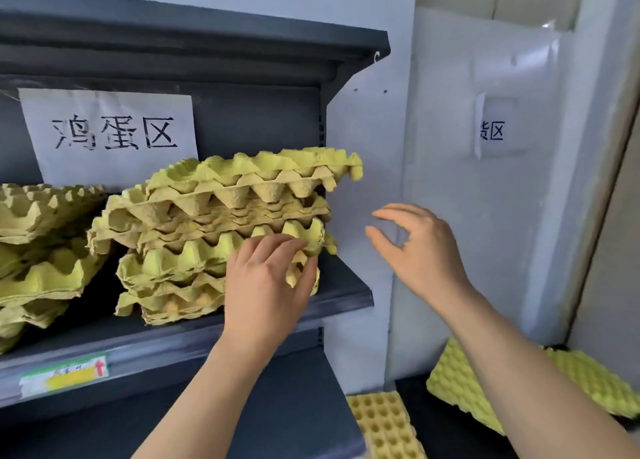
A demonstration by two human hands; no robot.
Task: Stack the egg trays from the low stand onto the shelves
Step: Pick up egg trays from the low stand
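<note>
One corner of the egg tray stack [214, 223] is being gripped by my left hand [266, 278] while my right hand [415, 251] is hovering open, empty.

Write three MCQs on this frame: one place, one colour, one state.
1. Where is the left hand?
A. On the front of the right-hand tray stack on the shelf.
B. On the paper sign.
C. On the trays down by the floor.

2. What colour are the egg trays?
A. Blue.
B. White.
C. Yellow-green.

3. What is the right hand doing?
A. Carrying a tray.
B. Hanging in the air beside the stack, holding nothing.
C. Pressing on the shelf edge.

Key:
1 A, its fingers curl over the stack's front edge.
2 C, every tray in view is yellow-green.
3 B, its fingers are loosely curled with only wall behind them.
</note>
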